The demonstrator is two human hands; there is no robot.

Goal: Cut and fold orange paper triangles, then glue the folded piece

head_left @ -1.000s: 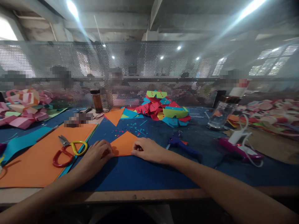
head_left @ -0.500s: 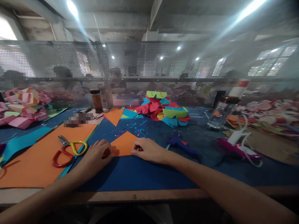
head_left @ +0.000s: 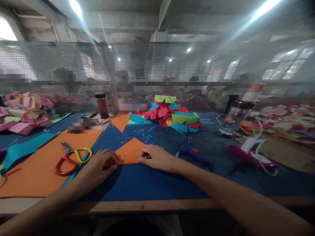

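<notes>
A piece of orange paper [head_left: 130, 151], folded into a triangle, lies flat on the blue tabletop with its point facing away from me. My left hand [head_left: 104, 163] rests over the left corner, its fingers curled in and closed on the paper. At the right corner my right hand [head_left: 157, 158] pinches the lower edge between thumb and bent fingers. Both far corners are covered by my hands. Scissors [head_left: 73, 159] with one red and one yellow handle lie left of my left hand, on a stack of orange sheets [head_left: 31, 173]. Beyond the triangle lies another orange paper triangle [head_left: 121, 122].
Blue pliers-like tool [head_left: 193, 153] lies right of my right hand. Farther right are a magenta glue gun [head_left: 253, 157] and a glass jar [head_left: 233, 119]. Coloured paper shapes [head_left: 169, 113] are heaped at the back, before a perforated metal screen [head_left: 152, 72]. Pink paper pieces [head_left: 27, 111] pile up left.
My left hand has shifted slightly, its fingers reaching a little further over the orange paper's left corner. My right hand stays at the right corner.
</notes>
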